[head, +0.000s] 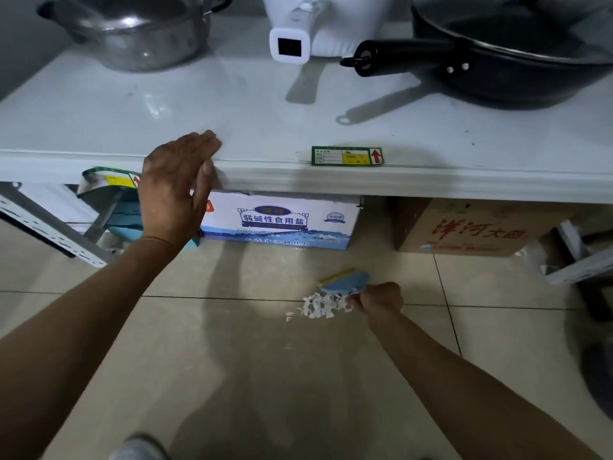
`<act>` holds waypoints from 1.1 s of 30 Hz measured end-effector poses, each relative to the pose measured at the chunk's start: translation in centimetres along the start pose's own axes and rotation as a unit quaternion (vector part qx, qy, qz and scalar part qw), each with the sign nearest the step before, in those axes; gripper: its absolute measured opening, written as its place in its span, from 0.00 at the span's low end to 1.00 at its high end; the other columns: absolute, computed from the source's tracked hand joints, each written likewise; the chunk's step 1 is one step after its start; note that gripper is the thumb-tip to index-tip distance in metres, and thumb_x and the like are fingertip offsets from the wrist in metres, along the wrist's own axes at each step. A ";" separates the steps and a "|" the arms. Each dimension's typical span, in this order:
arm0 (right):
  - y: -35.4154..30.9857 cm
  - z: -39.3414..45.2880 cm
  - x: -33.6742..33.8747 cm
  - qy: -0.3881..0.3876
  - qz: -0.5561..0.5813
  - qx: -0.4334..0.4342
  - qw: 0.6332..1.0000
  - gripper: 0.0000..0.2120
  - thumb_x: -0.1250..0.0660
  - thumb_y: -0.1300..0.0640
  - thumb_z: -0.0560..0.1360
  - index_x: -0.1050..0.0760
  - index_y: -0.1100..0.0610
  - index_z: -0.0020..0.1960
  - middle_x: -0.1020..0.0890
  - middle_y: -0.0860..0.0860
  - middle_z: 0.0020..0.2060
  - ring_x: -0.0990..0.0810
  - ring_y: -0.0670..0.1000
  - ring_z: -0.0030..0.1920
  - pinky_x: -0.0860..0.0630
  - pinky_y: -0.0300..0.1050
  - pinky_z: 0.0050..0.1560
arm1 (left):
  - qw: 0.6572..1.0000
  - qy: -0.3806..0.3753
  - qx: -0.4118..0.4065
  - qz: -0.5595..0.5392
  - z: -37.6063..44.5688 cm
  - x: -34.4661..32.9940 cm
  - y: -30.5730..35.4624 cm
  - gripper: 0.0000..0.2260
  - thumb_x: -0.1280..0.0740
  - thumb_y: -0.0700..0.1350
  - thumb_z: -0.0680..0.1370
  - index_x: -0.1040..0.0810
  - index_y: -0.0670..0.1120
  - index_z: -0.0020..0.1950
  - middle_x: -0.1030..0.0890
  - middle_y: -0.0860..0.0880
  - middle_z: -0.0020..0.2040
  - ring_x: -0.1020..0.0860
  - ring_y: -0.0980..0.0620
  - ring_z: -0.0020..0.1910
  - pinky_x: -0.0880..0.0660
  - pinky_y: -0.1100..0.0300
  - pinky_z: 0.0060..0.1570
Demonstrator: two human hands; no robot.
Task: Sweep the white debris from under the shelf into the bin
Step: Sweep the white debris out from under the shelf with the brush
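While left hand braces shelf, right hand low.

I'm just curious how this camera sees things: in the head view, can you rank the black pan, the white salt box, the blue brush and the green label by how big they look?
1. black pan, partly cut off
2. white salt box, top hidden by the shelf
3. green label and blue brush: look alike; the brush is farther away and partly hidden by the right hand

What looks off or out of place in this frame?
White debris lies scattered on the floor tile in front of the shelf, beside the small blue brush in the right hand. A green label at the shelf's left edge is peeling.
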State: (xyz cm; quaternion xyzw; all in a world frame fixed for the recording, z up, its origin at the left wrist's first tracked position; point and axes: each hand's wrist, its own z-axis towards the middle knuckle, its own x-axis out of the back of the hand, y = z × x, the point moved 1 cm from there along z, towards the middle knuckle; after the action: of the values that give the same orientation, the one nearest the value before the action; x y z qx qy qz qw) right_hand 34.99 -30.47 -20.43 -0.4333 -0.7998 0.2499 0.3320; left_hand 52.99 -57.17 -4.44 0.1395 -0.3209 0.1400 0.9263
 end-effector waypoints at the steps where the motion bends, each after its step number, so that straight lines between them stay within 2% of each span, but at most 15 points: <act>1: 0.1 -0.2 -0.4 -0.025 -0.026 0.014 0.999 0.08 0.33 0.66 0.75 0.24 0.70 0.52 0.17 0.55 0.26 0.23 0.45 0.16 0.28 0.32 0.18 | 1.000 -0.013 0.001 -0.001 0.1 0.2 0.1 0.14 0.43 0.43 0.83 0.22 0.45 0.65 0.21 0.47 0.66 0.24 0.47 0.67 0.27 0.47 0.64; 2: 0.0 -0.7 -1.0 -0.058 -0.055 0.025 0.997 0.06 0.35 0.65 0.75 0.24 0.68 0.50 0.17 0.53 0.25 0.21 0.44 0.20 0.23 0.34 0.24 | 1.000 -0.026 0.004 0.000 0.1 0.4 0.2 0.15 0.43 0.44 0.83 0.22 0.45 0.66 0.22 0.47 0.66 0.25 0.47 0.67 0.27 0.47 0.65; 4: 0.1 -1.7 -2.5 -0.106 -0.129 0.060 0.984 0.08 0.36 0.64 0.74 0.21 0.67 0.49 0.16 0.56 0.35 0.15 0.49 0.33 0.16 0.44 0.39 | 0.998 -0.054 0.015 0.004 0.3 0.9 0.4 0.15 0.44 0.45 0.84 0.24 0.46 0.67 0.23 0.47 0.68 0.26 0.47 0.69 0.29 0.47 0.66; 5: 0.4 -2.2 -3.4 -0.120 -0.178 0.090 0.973 0.09 0.34 0.63 0.72 0.20 0.66 0.49 0.15 0.57 0.40 0.14 0.53 0.39 0.16 0.49 0.44 | 0.997 -0.067 0.022 0.005 0.3 1.2 0.5 0.16 0.44 0.46 0.84 0.25 0.46 0.68 0.24 0.47 0.69 0.27 0.48 0.69 0.30 0.47 0.68; 7: 0.8 -3.0 -5.0 -0.145 -0.260 0.149 0.943 0.12 0.28 0.62 0.65 0.20 0.62 0.48 0.14 0.58 0.43 0.14 0.57 0.44 0.16 0.53 0.47 | 0.996 -0.087 0.030 0.004 0.5 1.7 1.2 0.16 0.45 0.47 0.84 0.26 0.47 0.70 0.26 0.47 0.71 0.28 0.48 0.71 0.33 0.49 0.71; 9: 0.8 -3.8 -6.3 -0.159 -0.342 0.196 0.905 0.16 0.21 0.62 0.58 0.18 0.60 0.45 0.14 0.54 0.43 0.14 0.54 0.45 0.17 0.49 0.47 | 0.994 -0.105 0.012 -0.005 0.8 1.8 2.7 0.17 0.44 0.47 0.84 0.27 0.47 0.71 0.28 0.47 0.72 0.30 0.50 0.72 0.36 0.52 0.74; 11: 0.5 -4.5 -7.0 -0.159 -0.395 0.217 0.878 0.16 0.19 0.60 0.60 0.18 0.60 0.45 0.13 0.53 0.45 0.14 0.53 0.47 0.17 0.48 0.47 | 0.992 -0.119 -0.029 -0.020 1.3 1.5 5.0 0.17 0.43 0.46 0.83 0.28 0.46 0.71 0.28 0.47 0.72 0.31 0.50 0.72 0.38 0.54 0.75; 13: -0.1 -4.4 -6.9 -0.149 -0.424 0.215 0.867 0.17 0.20 0.60 0.62 0.19 0.59 0.49 0.14 0.54 0.48 0.15 0.54 0.50 0.17 0.48 0.50 | 0.990 -0.122 -0.064 -0.036 2.0 0.8 7.7 0.17 0.42 0.46 0.83 0.28 0.45 0.71 0.29 0.47 0.73 0.31 0.50 0.73 0.38 0.53 0.75; 19: -2.1 -1.1 -3.1 -0.061 -0.447 0.226 0.864 0.16 0.27 0.60 0.71 0.24 0.61 0.58 0.19 0.57 0.58 0.20 0.57 0.60 0.22 0.47 0.55 | 0.986 -0.121 -0.099 -0.063 4.0 -3.2 15.4 0.18 0.42 0.47 0.83 0.29 0.43 0.72 0.29 0.46 0.73 0.31 0.49 0.73 0.37 0.51 0.75; 25: -2.5 1.8 4.4 -0.012 -0.439 0.175 0.881 0.22 0.23 0.61 0.65 0.24 0.61 0.56 0.18 0.57 0.57 0.19 0.57 0.57 0.22 0.45 0.53 | 0.989 -0.114 -0.076 -0.062 4.5 -7.9 20.1 0.17 0.43 0.47 0.82 0.25 0.45 0.69 0.24 0.48 0.69 0.26 0.49 0.68 0.32 0.53 0.71; 29: -1.5 3.2 9.2 0.018 -0.423 0.144 0.894 0.18 0.27 0.64 0.69 0.26 0.63 0.57 0.20 0.60 0.58 0.20 0.59 0.59 0.23 0.46 0.55 | 0.993 -0.090 -0.062 -0.036 4.4 -9.2 20.7 0.16 0.42 0.47 0.82 0.24 0.47 0.67 0.23 0.49 0.68 0.25 0.49 0.68 0.30 0.53 0.68; 33: -1.4 4.0 11.8 0.032 -0.396 0.123 0.909 0.20 0.25 0.62 0.69 0.27 0.64 0.58 0.20 0.60 0.59 0.20 0.58 0.59 0.23 0.46 0.55 | 0.996 -0.058 -0.068 -0.020 4.2 -9.5 20.8 0.14 0.41 0.45 0.82 0.22 0.47 0.66 0.22 0.50 0.66 0.24 0.50 0.66 0.30 0.55 0.66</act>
State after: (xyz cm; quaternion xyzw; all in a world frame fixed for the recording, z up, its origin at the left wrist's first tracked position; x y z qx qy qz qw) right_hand 26.54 -21.44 -18.37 -0.0445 -0.8579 0.1801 0.4792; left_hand 36.22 -41.11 -3.83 0.0907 -0.3803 0.0909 0.9159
